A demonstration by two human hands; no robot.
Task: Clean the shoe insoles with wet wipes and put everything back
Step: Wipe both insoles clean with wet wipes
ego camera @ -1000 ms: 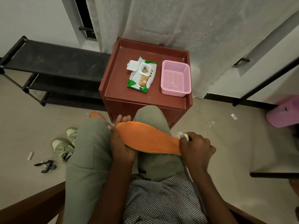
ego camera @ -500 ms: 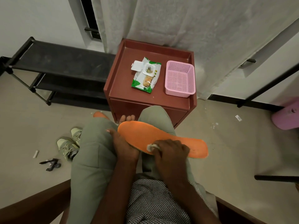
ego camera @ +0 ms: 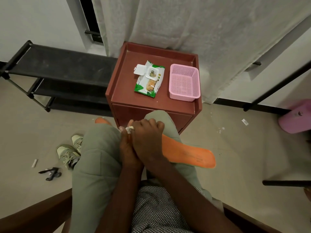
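A black shoe rack (ego camera: pixel 55 71) stands along the wall at the left, and a red-brown cabinet (ego camera: pixel 151 105) stands in front of the person's knees. On the cabinet top, a pink basket (ego camera: pixel 184 82) sits at the right edge, and a pack of wet wipes (ego camera: pixel 149 80) lies near the middle with its lid flipped open. A pair of pale green shoes (ego camera: pixel 69 151) rests on the floor to the left.

The orange insole (ego camera: pixel 190 153) lies across the person's lap, its far end sticking out past the right thigh. A second orange insole (ego camera: pixel 101 120) peeks out on the floor by the cabinet's lower left corner.

The right hand (ego camera: pixel 148 140) curls around a crumpled white wipe (ego camera: pixel 130 128) and presses it onto the near end of the insole. The left hand (ego camera: pixel 127 148) sits mostly under the right one, at that same end; its grip is hidden, so I cannot tell how its fingers lie.

The insole looks light, thin and bendy, likely foam, so it should flex under pressure. Holding it at one end against the thigh seems sensible, wiping away from the hold. A damp surface may turn slippery.
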